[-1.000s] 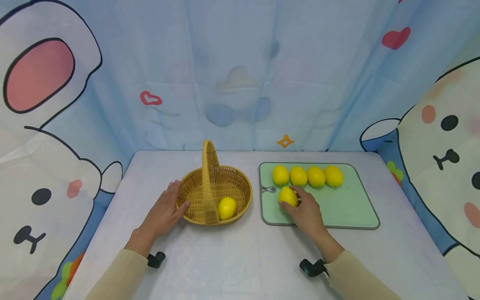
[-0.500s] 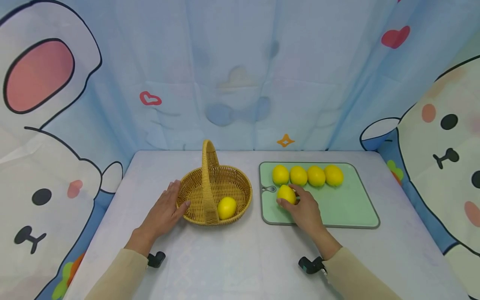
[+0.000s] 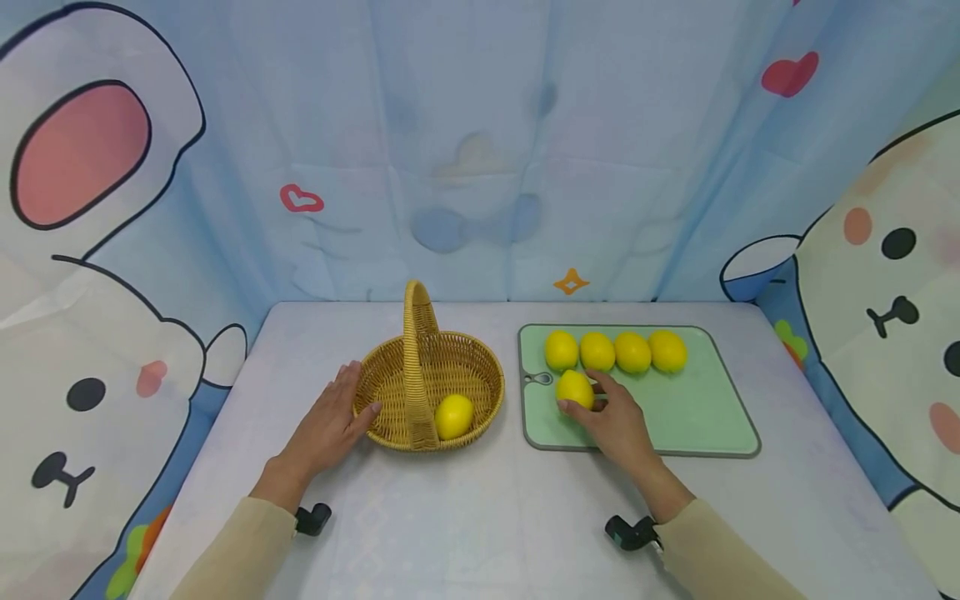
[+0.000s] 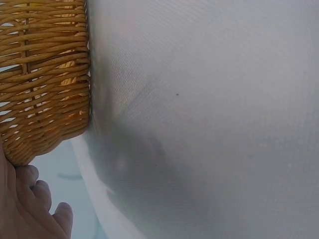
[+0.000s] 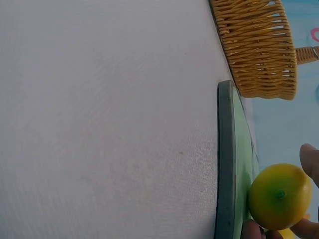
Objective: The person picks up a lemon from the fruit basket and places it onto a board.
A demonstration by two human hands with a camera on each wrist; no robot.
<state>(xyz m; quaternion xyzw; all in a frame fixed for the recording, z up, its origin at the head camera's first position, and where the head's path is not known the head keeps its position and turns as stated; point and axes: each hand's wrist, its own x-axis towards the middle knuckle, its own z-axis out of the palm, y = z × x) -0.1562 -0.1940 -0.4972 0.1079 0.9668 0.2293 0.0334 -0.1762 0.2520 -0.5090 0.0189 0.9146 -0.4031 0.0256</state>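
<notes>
In the head view, my left hand (image 3: 324,423) lies against the left side of a wicker basket (image 3: 487,358), fingers straight and thumb over its rim. One yellow lemon (image 3: 453,417) sits inside the basket, right of the handle. With thumb and fingers around it, my right hand (image 3: 617,423) holds another lemon (image 3: 574,389) at the left part of a pale green cutting board (image 3: 697,417). In the right wrist view this lemon (image 5: 279,196) is at the board's surface, its tip facing the camera. Behind it, several lemons (image 3: 632,353) stand in a row along the board's far side.
The white-covered table (image 3: 450,525) ends at a blue printed curtain (image 3: 480,108). The basket's tall handle (image 3: 414,358) arches up over its middle. A grey rim (image 5: 225,164) edges the board, and a small hanging hole (image 3: 542,378) is at its left end.
My right hand and its lemon have shifted slightly on the board, first a little left and away, then slightly back right. My left hand and the basket stay where they were.
</notes>
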